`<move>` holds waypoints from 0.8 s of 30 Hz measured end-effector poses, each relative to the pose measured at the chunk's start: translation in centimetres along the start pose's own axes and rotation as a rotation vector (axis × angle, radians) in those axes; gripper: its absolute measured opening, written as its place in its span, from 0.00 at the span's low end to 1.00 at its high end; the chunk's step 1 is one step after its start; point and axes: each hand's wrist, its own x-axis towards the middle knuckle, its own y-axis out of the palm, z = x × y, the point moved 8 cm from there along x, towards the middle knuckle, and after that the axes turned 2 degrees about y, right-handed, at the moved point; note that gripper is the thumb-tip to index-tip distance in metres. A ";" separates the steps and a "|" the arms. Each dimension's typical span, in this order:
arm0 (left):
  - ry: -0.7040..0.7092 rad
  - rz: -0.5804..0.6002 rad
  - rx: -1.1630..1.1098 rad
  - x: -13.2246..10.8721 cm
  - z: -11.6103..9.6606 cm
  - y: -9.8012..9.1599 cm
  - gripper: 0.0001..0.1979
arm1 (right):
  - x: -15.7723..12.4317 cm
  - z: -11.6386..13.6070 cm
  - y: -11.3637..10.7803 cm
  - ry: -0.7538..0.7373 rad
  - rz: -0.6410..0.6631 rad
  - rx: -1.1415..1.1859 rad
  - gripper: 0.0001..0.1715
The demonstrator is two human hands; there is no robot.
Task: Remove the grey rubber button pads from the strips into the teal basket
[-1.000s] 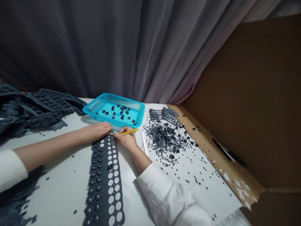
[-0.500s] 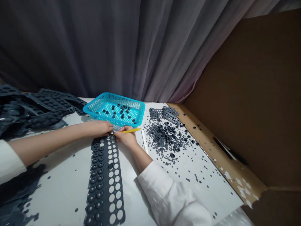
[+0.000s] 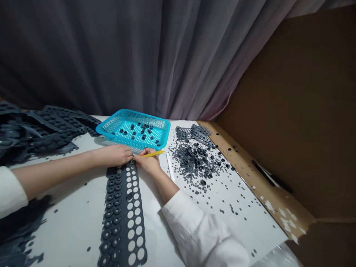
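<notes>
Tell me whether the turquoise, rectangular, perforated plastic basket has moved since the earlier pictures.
No. The basket keeps the same gap to the flat, dark grey, rubber-like perforated scraps beside it; only the whole view shifts slightly.

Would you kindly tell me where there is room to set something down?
Mostly bare table lies between the left forearm, the perforated strip and the lower-left dark heap, bar stray discs. A narrower gap separates the strip from the right sleeve. The disc pile and far-left sheets are crowded.
</notes>
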 end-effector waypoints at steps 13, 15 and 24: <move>-0.254 -0.328 -0.382 -1.4 3.9 -4.1 0.08 | 0.2 -0.3 0.1 -0.014 0.006 0.000 0.16; -0.366 -0.418 -0.480 -2.2 5.2 -6.0 0.06 | 0.3 -0.5 0.2 -0.023 0.015 0.022 0.15; -0.722 -0.582 -1.227 -5.7 3.7 -3.9 0.12 | 0.4 -0.5 0.4 0.027 0.015 0.081 0.15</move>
